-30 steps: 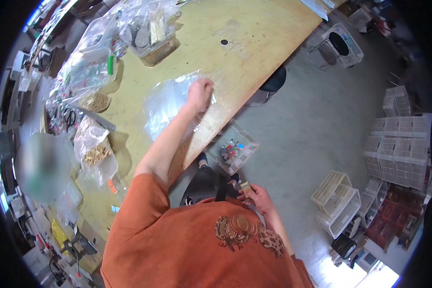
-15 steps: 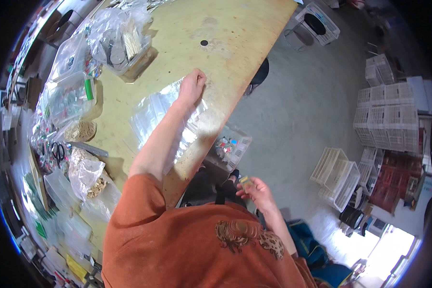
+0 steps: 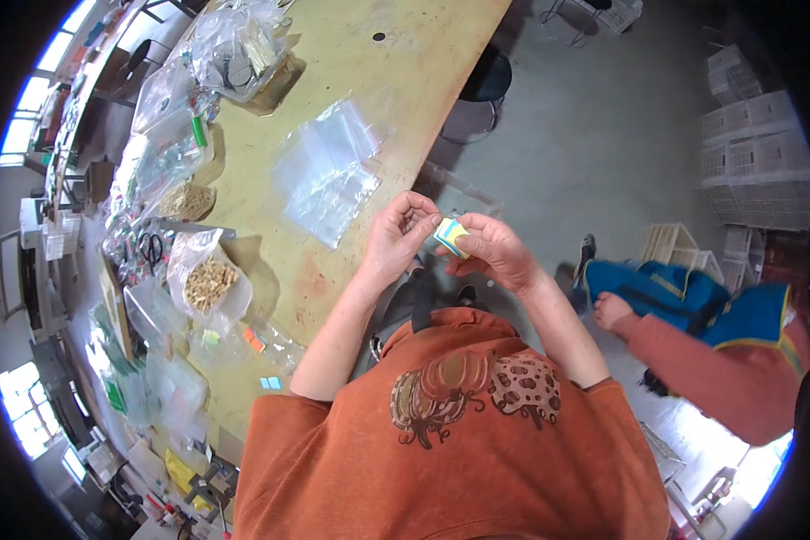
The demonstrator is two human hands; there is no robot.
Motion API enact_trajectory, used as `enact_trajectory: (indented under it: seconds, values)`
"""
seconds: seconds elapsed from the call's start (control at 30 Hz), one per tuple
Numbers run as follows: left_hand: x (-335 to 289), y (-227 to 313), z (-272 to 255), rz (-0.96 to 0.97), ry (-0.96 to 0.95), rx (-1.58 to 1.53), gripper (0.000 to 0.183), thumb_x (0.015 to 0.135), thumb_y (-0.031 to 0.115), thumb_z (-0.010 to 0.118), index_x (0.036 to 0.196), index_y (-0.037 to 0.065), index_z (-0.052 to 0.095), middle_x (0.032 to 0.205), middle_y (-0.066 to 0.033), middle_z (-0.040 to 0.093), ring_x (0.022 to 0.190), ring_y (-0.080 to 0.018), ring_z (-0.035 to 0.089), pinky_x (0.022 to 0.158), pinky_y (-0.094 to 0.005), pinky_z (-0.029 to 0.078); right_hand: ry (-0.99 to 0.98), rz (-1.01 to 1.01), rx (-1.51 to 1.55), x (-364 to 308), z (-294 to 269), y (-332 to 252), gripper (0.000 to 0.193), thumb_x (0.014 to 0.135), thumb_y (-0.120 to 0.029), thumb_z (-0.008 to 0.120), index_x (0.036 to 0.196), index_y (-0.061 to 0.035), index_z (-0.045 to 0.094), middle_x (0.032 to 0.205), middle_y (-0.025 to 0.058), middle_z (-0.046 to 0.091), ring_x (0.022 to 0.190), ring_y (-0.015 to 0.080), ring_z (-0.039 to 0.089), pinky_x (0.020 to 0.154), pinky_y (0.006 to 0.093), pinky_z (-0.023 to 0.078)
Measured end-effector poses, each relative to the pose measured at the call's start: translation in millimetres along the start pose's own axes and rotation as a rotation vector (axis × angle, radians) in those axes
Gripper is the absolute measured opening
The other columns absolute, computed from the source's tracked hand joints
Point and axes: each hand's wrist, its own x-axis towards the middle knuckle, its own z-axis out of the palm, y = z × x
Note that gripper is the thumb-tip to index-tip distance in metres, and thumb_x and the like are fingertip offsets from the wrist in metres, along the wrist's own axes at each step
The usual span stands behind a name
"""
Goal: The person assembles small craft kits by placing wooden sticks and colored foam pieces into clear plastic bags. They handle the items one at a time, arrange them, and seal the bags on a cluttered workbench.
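Observation:
My right hand (image 3: 497, 254) is closed on a small stack of yellow, white and light blue cards (image 3: 453, 236), held in front of my waist. Thumb and fingers of my left hand (image 3: 400, 236) are pinched together at the stack's upper left corner. Whether they grip a card there or something else is hidden. Just beyond my left hand, flat clear plastic bags (image 3: 328, 166) lie overlapping on the yellowish table (image 3: 333, 54).
Along the table's left side are a bag of small tan pieces (image 3: 210, 285), black scissors (image 3: 153, 250) and a bagged plastic tub (image 3: 265, 90). A co-worker's arm (image 3: 693, 369) reaches in at right beside blue cloth (image 3: 666, 292). A black stool (image 3: 488, 76) stands by the table edge.
My left hand has come back from the plastic bags to the cards in my right hand, which has risen. A co-worker's arm has appeared at right, and the view has shifted.

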Motion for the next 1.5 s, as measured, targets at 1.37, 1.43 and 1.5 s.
enact_trajectory:
  seconds: [1.37,1.43,1.5]
  values:
    - [-237.2,-61.8,-39.7,0.126,0.115,0.244,0.02,0.089,0.012,0.056,0.072,0.003,0.052,0.064,-0.0024,0.049,0.058,-0.0139,0.049,0.051,-0.0281,0.037,0.343,-0.156,-0.077,-52.4,109.4,183.7,0.022,0.092,-0.015,0.058,0.107,0.0,0.052,0.09,0.01,0.065,0.064,0.0082,0.059,0.046,0.0194,0.047]
    - [-245.4,-56.4,-40.9,0.401,0.051,0.58,0.014,0.082,0.007,0.057,0.07,0.0,0.053,0.063,-0.0097,0.048,0.057,-0.0217,0.05,0.052,-0.0316,0.04,0.409,-0.15,-0.292,-49.1,101.2,201.5,0.019,0.089,-0.014,0.061,0.104,-0.0047,0.053,0.084,0.0057,0.066,0.062,0.0092,0.059,0.045,0.0224,0.046]
    - [-240.8,-44.7,-49.1,0.515,-0.029,0.734,0.009,0.078,0.007,0.061,0.074,0.0,0.057,0.065,-0.015,0.05,0.057,-0.0244,0.051,0.053,-0.0309,0.041,0.416,-0.125,-0.626,-51.8,100.7,213.7,0.017,0.087,-0.009,0.06,0.101,-0.0053,0.052,0.078,0.0104,0.065,0.061,0.0168,0.061,0.049,0.0298,0.047]
